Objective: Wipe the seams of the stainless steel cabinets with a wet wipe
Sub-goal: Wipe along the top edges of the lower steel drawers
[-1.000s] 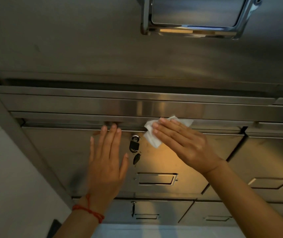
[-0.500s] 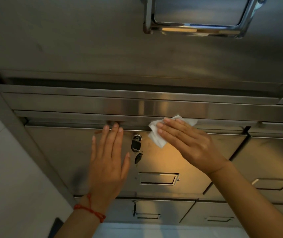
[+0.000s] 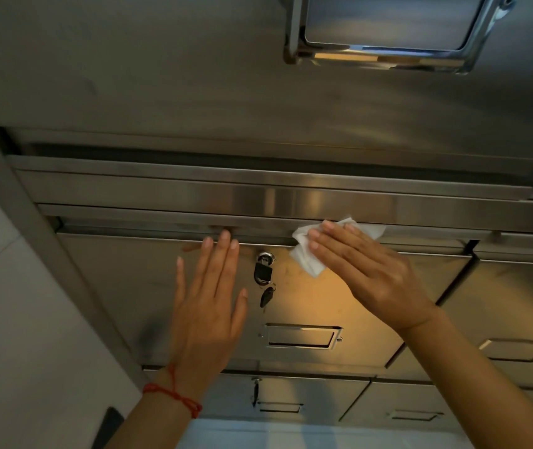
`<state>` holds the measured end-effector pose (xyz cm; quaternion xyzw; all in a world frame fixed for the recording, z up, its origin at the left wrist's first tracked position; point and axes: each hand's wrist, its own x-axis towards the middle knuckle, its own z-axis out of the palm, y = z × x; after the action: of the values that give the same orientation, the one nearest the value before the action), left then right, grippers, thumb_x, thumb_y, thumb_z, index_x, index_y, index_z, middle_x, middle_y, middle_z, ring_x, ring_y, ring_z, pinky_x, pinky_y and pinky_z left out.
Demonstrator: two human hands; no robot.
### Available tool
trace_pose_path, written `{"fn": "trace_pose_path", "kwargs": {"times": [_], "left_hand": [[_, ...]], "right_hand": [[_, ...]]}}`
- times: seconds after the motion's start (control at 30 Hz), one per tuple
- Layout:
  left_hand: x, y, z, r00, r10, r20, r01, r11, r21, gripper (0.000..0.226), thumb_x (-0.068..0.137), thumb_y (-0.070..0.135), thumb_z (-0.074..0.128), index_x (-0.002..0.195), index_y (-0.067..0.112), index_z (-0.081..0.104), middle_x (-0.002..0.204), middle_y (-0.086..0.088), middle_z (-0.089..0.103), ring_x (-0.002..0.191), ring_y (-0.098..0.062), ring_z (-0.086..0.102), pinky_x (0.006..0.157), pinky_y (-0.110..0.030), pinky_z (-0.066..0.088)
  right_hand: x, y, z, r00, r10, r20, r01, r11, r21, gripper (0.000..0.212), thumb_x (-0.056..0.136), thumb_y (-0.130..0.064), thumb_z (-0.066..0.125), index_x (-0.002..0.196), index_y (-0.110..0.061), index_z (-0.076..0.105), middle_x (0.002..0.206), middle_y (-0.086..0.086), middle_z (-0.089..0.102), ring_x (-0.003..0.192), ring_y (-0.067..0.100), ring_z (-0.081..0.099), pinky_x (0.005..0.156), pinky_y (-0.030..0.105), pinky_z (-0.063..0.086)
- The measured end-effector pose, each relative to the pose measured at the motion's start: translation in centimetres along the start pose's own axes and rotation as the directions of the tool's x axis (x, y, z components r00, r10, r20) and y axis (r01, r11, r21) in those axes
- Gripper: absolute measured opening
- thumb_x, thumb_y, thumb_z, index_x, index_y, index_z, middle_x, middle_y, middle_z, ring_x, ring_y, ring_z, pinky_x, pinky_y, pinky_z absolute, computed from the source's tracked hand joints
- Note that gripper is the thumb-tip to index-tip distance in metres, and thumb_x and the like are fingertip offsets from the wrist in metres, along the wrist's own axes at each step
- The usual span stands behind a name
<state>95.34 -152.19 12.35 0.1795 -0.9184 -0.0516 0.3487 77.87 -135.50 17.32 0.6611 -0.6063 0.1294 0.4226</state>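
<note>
Up at the horizontal seam [image 3: 194, 230] along the top of the stainless steel cabinet door [image 3: 148, 286], the right hand [image 3: 372, 273] presses a white wet wipe [image 3: 307, 259] flat against the metal with straight fingers; this grip pinches nothing, the wipe being held only by pressure. Most of the wipe is hidden beneath those fingers, with crumpled edges showing just left of and above the fingertips. Well to the left of that grip, the left hand [image 3: 208, 306] lies flat and spread on the same door, fingertips touching the seam, holding nothing. A red string bracelet [image 3: 174, 395] circles its wrist. Between the two hands a lock [image 3: 265, 257] carries a black key [image 3: 262, 272], a second one dangling below. A recessed handle [image 3: 300, 335] sits beneath the right grip. The upper handle [image 3: 388, 56] is cut off by the frame's top edge.
</note>
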Motion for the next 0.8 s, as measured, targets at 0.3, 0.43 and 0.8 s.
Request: {"fn": "trace_pose_path", "kwargs": {"times": [0.3, 0.43, 0.8], "left_hand": [[-0.3, 0.1, 0.3, 1.000, -0.022, -0.005, 0.022, 1.000, 0.002, 0.057, 0.090, 0.027, 0.033, 0.143, 0.006, 0.026, 0.151, -0.009, 0.021, 0.143, -0.013, 0.001, 0.108, -0.059, 0.014], [-0.5, 0.0, 0.5, 1.000, -0.019, 0.001, 0.019, 1.000, 0.014, 0.057, 0.091, 0.028, 0.032, 0.144, 0.007, 0.024, 0.152, -0.008, 0.019, 0.143, -0.012, 0.000, 0.108, -0.059, 0.014], [-0.6, 0.0, 0.4, 1.000, -0.024, 0.000, 0.024, 1.000, 0.017, 0.058, 0.090, 0.027, 0.033, 0.144, 0.007, 0.025, 0.151, -0.009, 0.022, 0.140, -0.021, 0.013, 0.106, -0.062, 0.017]], "right_hand": [[-0.1, 0.2, 0.1, 0.999, -0.028, 0.023, 0.028, 1.000, 0.010, 0.031, 0.097, -0.004, 0.046, 0.128, -0.002, 0.049, 0.134, 0.015, 0.048, 0.127, 0.028, 0.045, 0.107, 0.042, 0.035], [-0.3, 0.0, 0.1, 1.000, 0.006, 0.000, -0.006, 1.000, -0.014, 0.033, 0.095, -0.003, 0.050, 0.127, -0.002, 0.049, 0.134, 0.015, 0.049, 0.127, 0.028, 0.045, 0.106, 0.042, 0.036], [-1.1, 0.3, -0.1, 1.000, 0.025, -0.002, -0.025, 1.000, -0.016, 0.035, 0.097, -0.003, 0.048, 0.132, -0.003, 0.048, 0.135, 0.015, 0.048, 0.128, 0.028, 0.045, 0.107, 0.041, 0.037]]}}
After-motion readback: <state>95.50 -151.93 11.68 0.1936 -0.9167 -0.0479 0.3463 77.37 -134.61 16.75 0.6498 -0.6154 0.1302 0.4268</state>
